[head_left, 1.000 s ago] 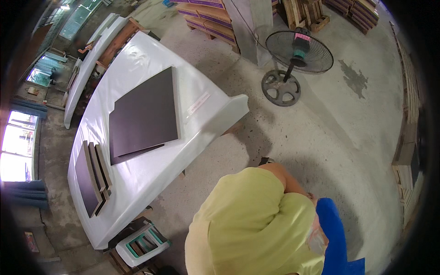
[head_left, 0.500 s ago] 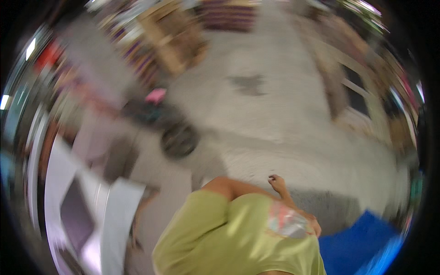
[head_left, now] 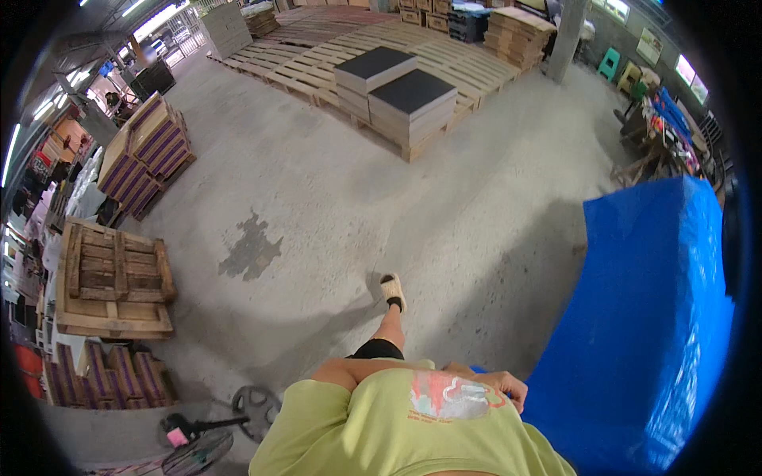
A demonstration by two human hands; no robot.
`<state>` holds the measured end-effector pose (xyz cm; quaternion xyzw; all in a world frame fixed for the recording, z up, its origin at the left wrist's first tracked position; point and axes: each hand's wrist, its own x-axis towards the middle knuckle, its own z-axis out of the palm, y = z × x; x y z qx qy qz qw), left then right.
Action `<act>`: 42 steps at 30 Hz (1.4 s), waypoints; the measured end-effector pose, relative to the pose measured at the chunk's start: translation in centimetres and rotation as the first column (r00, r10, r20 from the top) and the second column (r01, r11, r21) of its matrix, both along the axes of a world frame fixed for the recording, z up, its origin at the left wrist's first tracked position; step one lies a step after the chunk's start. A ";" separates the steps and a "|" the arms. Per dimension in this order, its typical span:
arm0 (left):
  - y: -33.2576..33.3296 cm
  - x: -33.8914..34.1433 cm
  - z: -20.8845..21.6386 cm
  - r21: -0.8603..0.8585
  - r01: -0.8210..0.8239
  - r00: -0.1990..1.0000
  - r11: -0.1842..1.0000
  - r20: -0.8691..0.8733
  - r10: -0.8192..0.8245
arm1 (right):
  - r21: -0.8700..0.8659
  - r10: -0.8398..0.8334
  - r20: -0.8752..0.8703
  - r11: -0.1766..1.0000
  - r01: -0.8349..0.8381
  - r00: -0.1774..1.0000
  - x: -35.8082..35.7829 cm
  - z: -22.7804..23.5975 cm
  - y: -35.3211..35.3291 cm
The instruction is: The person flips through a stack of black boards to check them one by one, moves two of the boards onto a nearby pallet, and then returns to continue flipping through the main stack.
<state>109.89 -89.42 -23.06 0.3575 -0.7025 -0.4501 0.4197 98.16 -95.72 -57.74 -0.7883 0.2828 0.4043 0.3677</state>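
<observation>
My right hand [head_left: 509,387] is beside the lower right edge of the yellow-green shirt [head_left: 373,420], in front of my body. Its fingers look curled, and whatever they hold, if anything, is hidden. A small blue patch [head_left: 477,369] shows just beyond that hand, too little of it to name. My left forearm [head_left: 337,371] crosses behind the shirt, which hides the left hand. One foot in a cream slipper [head_left: 393,291] is stepping on the concrete floor. To my right, close to the right hand, a large block is draped in a blue tarpaulin [head_left: 627,309].
Ahead, wooden pallets [head_left: 305,67] carry stacks of dark-topped sheets [head_left: 413,95]. Stacked cartons [head_left: 147,155] and a worn wooden pallet [head_left: 115,278] line the left. A black fan-like round thing [head_left: 258,408] lies low left. A cluttered table [head_left: 667,131] and a pillar [head_left: 567,40] are right.
The view has turned left and sharpened from a blur. The blue tarpaulin now fills more of the right side, and the pallets with sheet stacks have come into view ahead.
</observation>
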 end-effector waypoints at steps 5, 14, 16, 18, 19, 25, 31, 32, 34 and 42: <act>-9.6 12.1 -0.4 -0.053 0.102 0.992 0.993 -0.074 -0.105 | -0.043 -0.180 0.063 0.982 0.183 0.982 15.8 2.2 -12.4; -22.8 33.7 2.9 -0.284 0.107 0.985 0.953 -0.102 -0.141 | 0.474 -0.787 0.413 0.615 0.630 0.458 49.0 16.8 -24.4; -25.4 37.8 1.7 -0.313 0.067 0.997 0.947 -0.026 -0.079 | 0.352 -0.680 0.451 0.731 0.585 0.578 50.7 13.0 -27.5; -27.8 42.0 -1.5 -0.254 0.009 0.996 0.967 0.084 0.013 | 0.061 -0.226 0.513 0.972 0.228 0.828 50.1 6.8 -31.4; -29.2 44.4 -3.0 -0.219 -0.009 0.988 0.976 0.147 0.043 | 0.103 -0.142 0.126 0.986 0.130 0.982 50.3 3.9 -34.0; -35.6 64.8 -7.5 -0.031 -0.339 0.774 0.940 0.560 0.297 | 0.135 -0.893 -0.018 0.444 0.886 0.450 58.3 4.2 -48.7; -41.6 83.2 -4.7 0.154 -0.705 0.505 0.692 0.795 0.337 | 0.149 -0.786 0.203 0.614 0.775 0.583 75.1 3.8 -64.3; -42.0 86.1 -5.3 0.196 -0.740 0.510 0.643 0.787 0.348 | 0.165 -0.762 0.268 0.639 0.752 0.589 77.9 4.4 -65.9; -42.3 91.8 -5.8 0.246 -0.798 0.512 0.550 0.759 0.403 | 0.181 -0.743 0.296 0.660 0.729 0.600 83.9 5.6 -68.8; -43.3 115.1 -11.8 0.659 -0.645 0.762 0.387 0.586 0.274 | 0.296 -0.870 0.262 0.484 0.823 0.418 105.3 6.8 -71.6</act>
